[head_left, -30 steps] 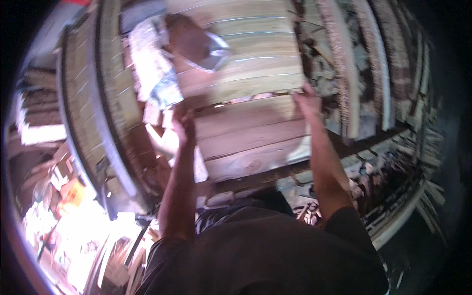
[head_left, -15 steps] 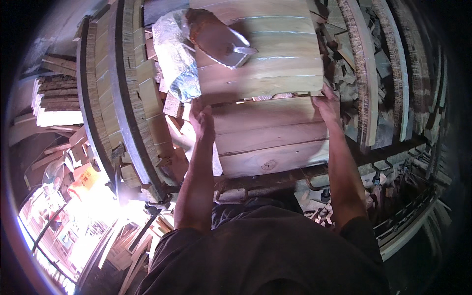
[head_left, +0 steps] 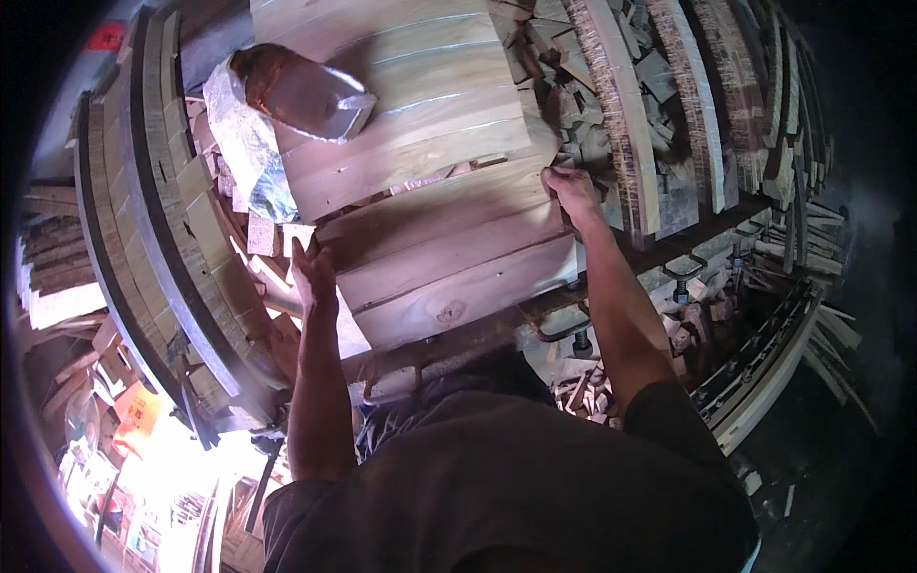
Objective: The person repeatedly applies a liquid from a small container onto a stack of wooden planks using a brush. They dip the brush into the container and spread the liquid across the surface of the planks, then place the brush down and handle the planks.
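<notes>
Left hand [head_left: 314, 277] pinches the left end of a wooden board [head_left: 439, 214], thumb on top; right hand [head_left: 575, 196] pinches its right end; board lies crosswise before the person, two boards [head_left: 458, 254] on its near side; narrow gap separates it from the far panel [head_left: 430, 105]; cut-open container [head_left: 310, 93] lies there, beside a plastic bag [head_left: 239, 143].

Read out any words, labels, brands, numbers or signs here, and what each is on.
Nothing is legible.
Red patch, upper left: dark marks, too small to read.
Orange item, lower left: marks too blurred to read.
Plastic bag: bluish patch, no legible lettering.
Wooden boards: no lettering shows.
</notes>
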The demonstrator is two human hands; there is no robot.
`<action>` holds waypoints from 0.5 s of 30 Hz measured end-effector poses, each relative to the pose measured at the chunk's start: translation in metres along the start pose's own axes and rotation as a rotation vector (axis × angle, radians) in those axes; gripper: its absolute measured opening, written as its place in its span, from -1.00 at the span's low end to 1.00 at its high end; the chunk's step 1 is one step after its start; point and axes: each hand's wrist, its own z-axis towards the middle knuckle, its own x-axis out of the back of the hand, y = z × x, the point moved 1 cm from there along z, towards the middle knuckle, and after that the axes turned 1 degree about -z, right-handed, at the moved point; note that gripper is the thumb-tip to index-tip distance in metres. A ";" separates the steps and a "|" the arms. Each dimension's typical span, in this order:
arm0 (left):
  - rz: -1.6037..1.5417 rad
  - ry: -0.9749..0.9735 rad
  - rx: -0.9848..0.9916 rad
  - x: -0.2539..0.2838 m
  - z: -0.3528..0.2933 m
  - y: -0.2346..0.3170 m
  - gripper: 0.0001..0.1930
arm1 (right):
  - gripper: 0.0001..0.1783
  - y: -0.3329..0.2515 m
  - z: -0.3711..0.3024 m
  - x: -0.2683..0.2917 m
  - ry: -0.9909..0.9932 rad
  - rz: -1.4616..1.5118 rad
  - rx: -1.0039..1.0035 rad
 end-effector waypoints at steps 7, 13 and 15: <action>-0.292 -0.048 -0.296 0.015 -0.027 -0.008 -0.16 | -0.80 -0.057 -0.032 0.006 -0.043 0.007 0.100; 0.298 0.156 -0.401 0.021 -0.043 0.003 -0.43 | -0.59 -0.044 -0.057 -0.007 -0.037 0.241 0.194; 0.596 0.127 -0.463 0.028 -0.045 -0.001 -0.50 | -0.55 -0.023 -0.058 -0.008 0.007 -0.112 0.324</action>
